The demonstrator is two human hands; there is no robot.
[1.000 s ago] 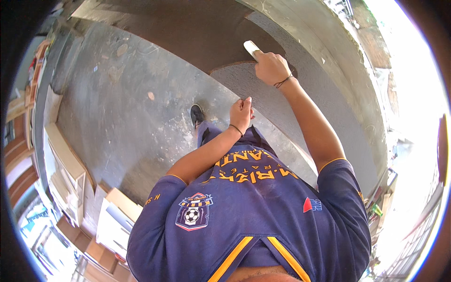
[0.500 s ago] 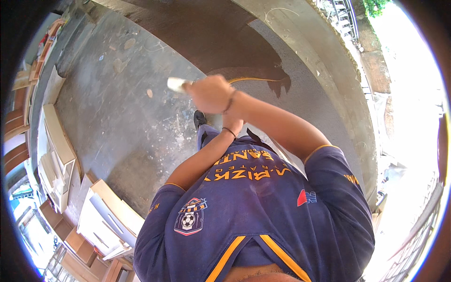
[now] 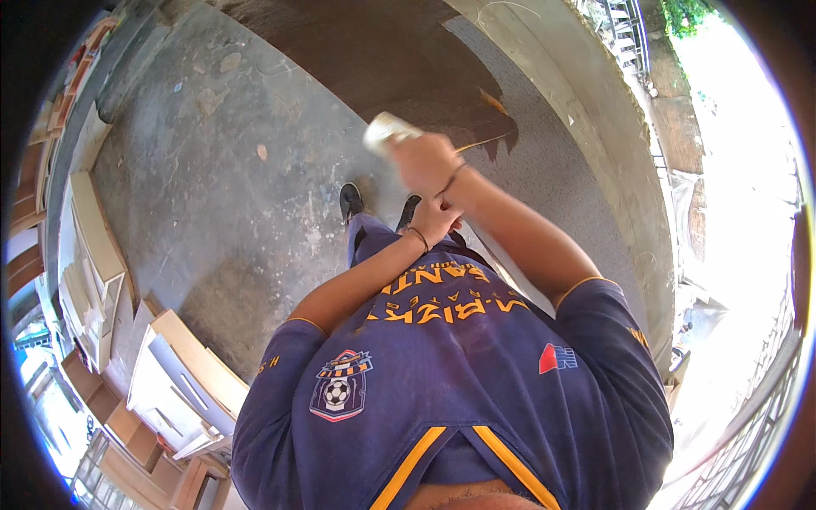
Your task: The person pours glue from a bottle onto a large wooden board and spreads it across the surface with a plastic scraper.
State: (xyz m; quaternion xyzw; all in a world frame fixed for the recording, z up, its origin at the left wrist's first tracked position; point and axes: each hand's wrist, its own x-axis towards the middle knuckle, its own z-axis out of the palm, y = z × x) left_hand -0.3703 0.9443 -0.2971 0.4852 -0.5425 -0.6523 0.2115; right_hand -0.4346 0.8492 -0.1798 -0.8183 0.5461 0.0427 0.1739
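My right hand [image 3: 425,164] is closed round a pale, whitish object [image 3: 388,132] that sticks out past the fist. Motion blur hides its exact kind. Just below the right wrist, close to my belly, my left hand [image 3: 439,221] has its fingers curled in; what they hold, if anything, is hidden. Beyond the right fist lies a broad dark brown, wet-looking patch [image 3: 382,64] on a rough grey surface [image 3: 552,178]. A thin yellowish strip [image 3: 480,142] and a small brown tuft [image 3: 493,103] show near the patch's ragged end.
A stained grey concrete floor [image 3: 229,170] spreads to the left, with my dark shoes [image 3: 350,200] on it. Pale boards and panels [image 3: 191,374] and wooden shelving [image 3: 127,433] stand at the lower left. A concrete ledge [image 3: 595,127] runs along the right.
My right hand has swung to the right with the pale object, which now points more up and away. The left hand has shifted slightly right. The yellowish strip looks shorter.
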